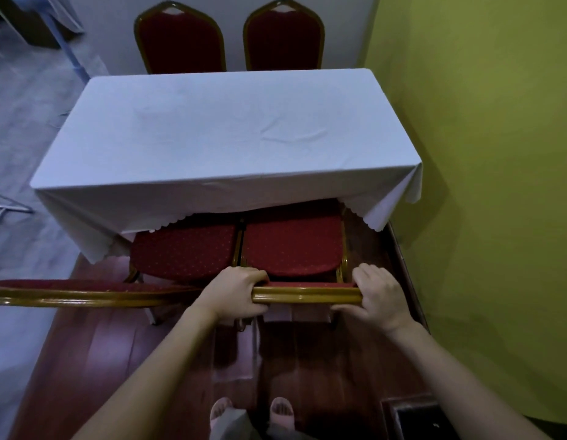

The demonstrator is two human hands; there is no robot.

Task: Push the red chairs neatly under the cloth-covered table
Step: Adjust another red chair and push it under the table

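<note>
A table under a white cloth (212, 134) stands against the green wall. On my side two red chairs with gold frames sit side by side. The right chair (291, 246) has its seat partly under the cloth; my left hand (237, 296) and my right hand (379, 296) both grip the top rail of its back. The left chair (183, 252) is also partly under the cloth, its back rail (85, 296) stretching left. Two more red chairs (180, 39) (283, 36) stand at the far side, their seats hidden by the table.
A green wall (482, 154) runs close along the right. Dark wooden floor (307, 360) lies under me, with my feet (250, 411) at the bottom. A dark box (415, 417) sits at the lower right. Grey floor and metal frames are on the left.
</note>
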